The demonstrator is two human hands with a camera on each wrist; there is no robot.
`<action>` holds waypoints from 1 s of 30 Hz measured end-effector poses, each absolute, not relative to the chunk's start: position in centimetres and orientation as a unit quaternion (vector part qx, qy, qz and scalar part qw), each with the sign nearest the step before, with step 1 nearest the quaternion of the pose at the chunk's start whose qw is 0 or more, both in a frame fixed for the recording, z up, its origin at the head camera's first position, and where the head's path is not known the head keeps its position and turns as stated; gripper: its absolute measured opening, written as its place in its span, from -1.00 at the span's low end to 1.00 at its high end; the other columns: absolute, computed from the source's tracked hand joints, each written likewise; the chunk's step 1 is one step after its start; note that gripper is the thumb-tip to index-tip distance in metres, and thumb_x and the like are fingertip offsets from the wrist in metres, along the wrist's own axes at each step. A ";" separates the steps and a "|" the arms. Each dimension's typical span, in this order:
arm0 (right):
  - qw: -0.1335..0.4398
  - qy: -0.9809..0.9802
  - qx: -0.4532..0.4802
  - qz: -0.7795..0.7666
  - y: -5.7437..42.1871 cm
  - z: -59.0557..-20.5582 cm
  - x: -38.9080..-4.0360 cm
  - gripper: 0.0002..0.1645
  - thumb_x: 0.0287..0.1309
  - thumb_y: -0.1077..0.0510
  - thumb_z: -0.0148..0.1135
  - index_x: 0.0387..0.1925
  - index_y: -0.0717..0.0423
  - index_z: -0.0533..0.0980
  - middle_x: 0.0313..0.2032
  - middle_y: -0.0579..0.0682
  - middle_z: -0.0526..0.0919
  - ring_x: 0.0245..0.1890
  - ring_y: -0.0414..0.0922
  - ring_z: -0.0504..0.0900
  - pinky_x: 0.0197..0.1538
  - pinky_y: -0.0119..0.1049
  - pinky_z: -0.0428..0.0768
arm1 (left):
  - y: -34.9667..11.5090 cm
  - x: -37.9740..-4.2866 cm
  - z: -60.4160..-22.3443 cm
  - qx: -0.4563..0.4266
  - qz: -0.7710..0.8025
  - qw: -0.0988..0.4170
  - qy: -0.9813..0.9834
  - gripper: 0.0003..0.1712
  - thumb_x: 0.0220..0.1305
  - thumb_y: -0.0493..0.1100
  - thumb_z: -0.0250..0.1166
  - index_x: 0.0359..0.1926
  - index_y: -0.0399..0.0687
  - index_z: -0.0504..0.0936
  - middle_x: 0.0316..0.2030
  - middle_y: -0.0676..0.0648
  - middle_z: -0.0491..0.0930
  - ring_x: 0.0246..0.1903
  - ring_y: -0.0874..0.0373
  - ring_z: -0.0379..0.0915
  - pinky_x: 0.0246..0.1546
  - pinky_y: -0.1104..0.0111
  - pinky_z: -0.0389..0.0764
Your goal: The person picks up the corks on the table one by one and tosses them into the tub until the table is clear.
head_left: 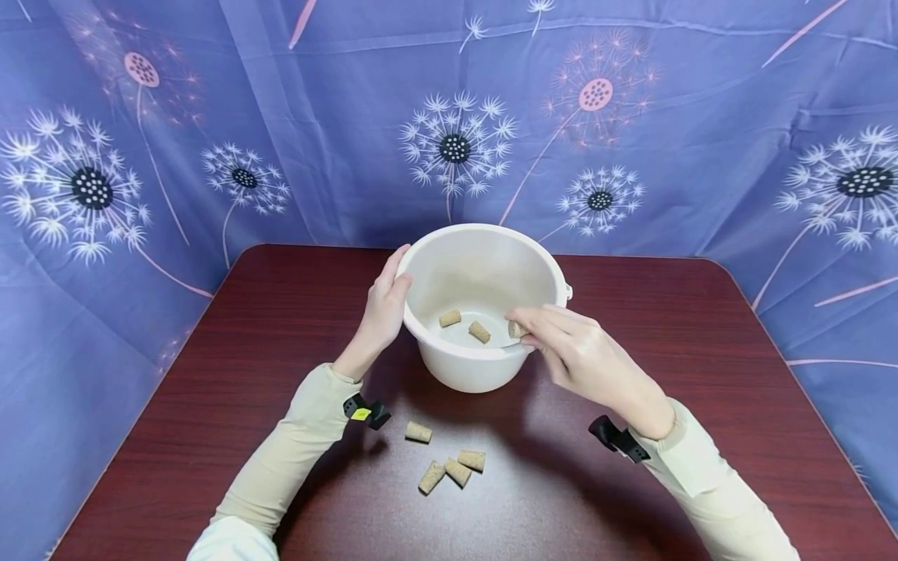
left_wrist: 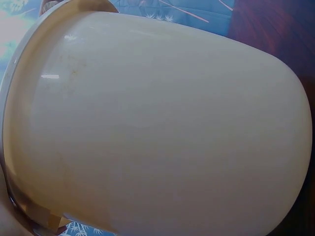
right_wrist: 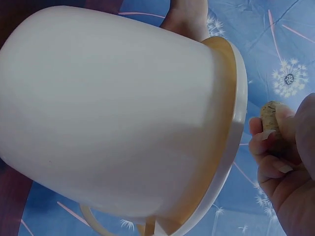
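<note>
A white bucket (head_left: 459, 365) stands upright on the table. At its left rim my left hand (head_left: 382, 308) grips the edge. Over the near right part of the opening, my right hand (head_left: 578, 351) pinches a cork (head_left: 517, 329) between thumb and fingers; the right wrist view shows this cork (right_wrist: 269, 117) beyond the rim. Two corks, one left (head_left: 450, 318) and one nearer the middle (head_left: 479, 332), lie on the bucket's bottom. Nearer me on the table lie several more corks: a single cork (head_left: 418, 432) and a close group with a middle cork (head_left: 458, 472).
The dark red wooden table (head_left: 281, 312) has rounded far corners. A blue cloth (head_left: 337, 117) with dandelion prints hangs behind it and along both sides. A handle lug (head_left: 568, 292) sticks out from the bucket's right side.
</note>
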State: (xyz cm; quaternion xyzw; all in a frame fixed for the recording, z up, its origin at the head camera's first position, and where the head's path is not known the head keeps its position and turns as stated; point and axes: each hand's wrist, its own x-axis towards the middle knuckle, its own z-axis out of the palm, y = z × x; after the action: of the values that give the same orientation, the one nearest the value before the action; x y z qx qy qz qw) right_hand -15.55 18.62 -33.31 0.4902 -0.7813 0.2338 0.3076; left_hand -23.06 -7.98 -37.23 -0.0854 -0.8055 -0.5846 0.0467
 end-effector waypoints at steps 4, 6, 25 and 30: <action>0.307 -0.781 0.491 0.234 18.6 -33.3 -15.9 -0.63 0.44 0.14 -0.09 -0.06 0.33 0.54 -0.27 0.04 0.64 -0.26 -0.14 0.60 -0.10 -0.36 0.59 | -8.0 -23.1 -37.3 -0.087 -0.584 0.047 -0.806 -0.41 0.44 -0.20 -0.15 0.47 -0.01 0.17 0.39 -0.14 0.28 0.23 -0.09 0.39 0.14 0.03 0.50; 0.313 -0.777 0.493 0.235 18.5 -33.2 -16.1 -0.63 0.44 0.14 -0.10 -0.07 0.33 0.54 -0.29 0.03 0.64 -0.29 -0.15 0.59 -0.15 -0.36 0.60 | -8.0 -23.1 -37.3 -0.090 -0.584 0.047 -0.805 -0.41 0.44 -0.20 -0.15 0.47 -0.02 0.17 0.39 -0.14 0.27 0.24 -0.09 0.38 0.14 0.03 0.50; 0.316 -0.780 0.485 0.239 18.1 -33.0 -17.4 -0.52 0.45 0.07 -0.13 0.01 0.37 0.55 -0.21 0.10 0.69 -0.24 -0.11 0.65 -0.14 -0.28 0.63 | -7.9 -23.0 -37.2 -0.091 -0.583 0.058 -0.805 -0.41 0.42 -0.22 -0.14 0.46 -0.05 0.18 0.39 -0.14 0.27 0.26 -0.06 0.34 0.22 0.06 0.42; 0.304 -0.787 0.482 0.237 18.0 -33.2 -17.7 -0.52 0.45 0.06 -0.11 0.02 0.37 0.55 -0.17 0.14 0.69 -0.18 -0.06 0.66 -0.10 -0.24 0.63 | -7.9 -23.1 -37.2 -0.089 -0.585 0.056 -0.804 -0.41 0.42 -0.22 -0.14 0.46 -0.03 0.18 0.40 -0.13 0.26 0.29 -0.05 0.31 0.26 0.06 0.39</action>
State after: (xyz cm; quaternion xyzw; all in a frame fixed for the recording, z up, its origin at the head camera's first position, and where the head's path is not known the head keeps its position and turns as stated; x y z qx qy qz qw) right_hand -17.71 18.03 -33.21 0.4823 -0.7866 0.2374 0.3038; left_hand -23.10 -7.93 -37.23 -0.0893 -0.8041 -0.5851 0.0559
